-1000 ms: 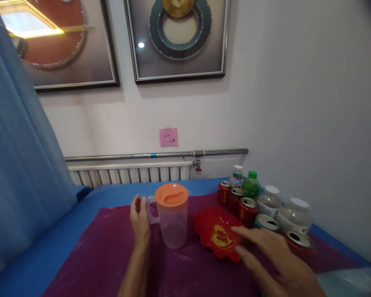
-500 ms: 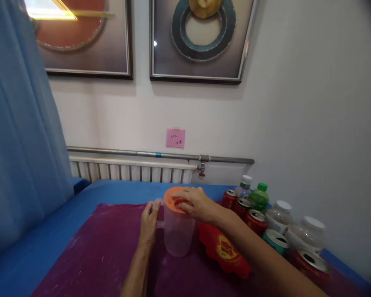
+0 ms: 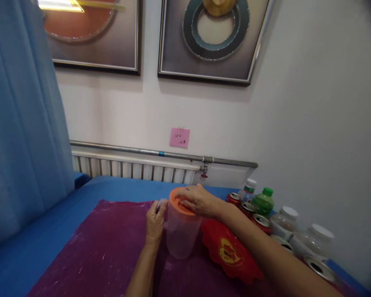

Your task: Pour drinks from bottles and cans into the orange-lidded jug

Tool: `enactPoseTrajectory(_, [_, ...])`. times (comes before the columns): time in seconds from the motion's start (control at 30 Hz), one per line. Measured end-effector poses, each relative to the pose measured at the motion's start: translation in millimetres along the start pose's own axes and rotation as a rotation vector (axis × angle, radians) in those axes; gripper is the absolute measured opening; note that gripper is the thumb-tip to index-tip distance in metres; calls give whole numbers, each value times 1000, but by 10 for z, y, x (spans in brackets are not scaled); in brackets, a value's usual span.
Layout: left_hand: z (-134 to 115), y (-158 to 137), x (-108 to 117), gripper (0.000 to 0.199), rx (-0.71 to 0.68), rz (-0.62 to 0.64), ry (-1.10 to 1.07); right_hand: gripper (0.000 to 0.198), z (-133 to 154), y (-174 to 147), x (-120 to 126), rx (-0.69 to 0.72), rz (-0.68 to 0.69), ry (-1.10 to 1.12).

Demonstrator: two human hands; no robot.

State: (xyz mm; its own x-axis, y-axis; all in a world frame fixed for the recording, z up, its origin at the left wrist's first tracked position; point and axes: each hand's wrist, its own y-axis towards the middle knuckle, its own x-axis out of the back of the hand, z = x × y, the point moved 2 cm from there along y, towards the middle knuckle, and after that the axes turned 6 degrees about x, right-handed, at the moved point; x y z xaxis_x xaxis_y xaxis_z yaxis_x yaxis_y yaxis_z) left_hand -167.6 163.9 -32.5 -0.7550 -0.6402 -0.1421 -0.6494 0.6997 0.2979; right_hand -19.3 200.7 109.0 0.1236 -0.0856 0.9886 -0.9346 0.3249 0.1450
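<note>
A translucent plastic pitcher (image 3: 183,237) stands upright on the dark purple cloth (image 3: 111,243). An orange lid (image 3: 174,197) sits on its top. My left hand (image 3: 155,220) is closed around the pitcher's handle on the left side. From the right, my right hand (image 3: 196,201) reaches over the lid, its fingers curled and pressed into the lid's recess. Just right of the pitcher, partly behind my right forearm, lies a red scallop-edged plate (image 3: 214,247) with a yellow design.
Several drink cans (image 3: 262,222), a green-capped bottle (image 3: 264,201), a white-capped bottle (image 3: 249,189) and two clear jars (image 3: 312,241) with white lids line the right side. Behind the blue surface (image 3: 120,187) are a radiator (image 3: 136,170) and pipe. A blue curtain (image 3: 21,123) hangs at left.
The view has shifted and tilted slightly, so the scene sits a little differently. Both hands stay on the pitcher, the left at its handle and the right on its lid.
</note>
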Motion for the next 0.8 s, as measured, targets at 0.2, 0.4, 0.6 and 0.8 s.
enactPoseTrajectory(0.2, [-6, -1, 12, 48, -20, -20, 52, 19, 6, 9, -28, -20, -32, -140])
enactPoseTrajectory(0.4, [22, 11, 18, 48, -54, -31, 82, 24, 0, 2, -8, -4, -35, -114])
enactPoseTrajectory(0.6, [24, -2, 35, 47, -72, -20, 112, 30, -79, 14, 8, -3, -40, 57])
enactPoseTrajectory(0.8, [28, 8, 41, 46, -105, -32, 165, 30, -123, 19, 389, -88, -475, 472])
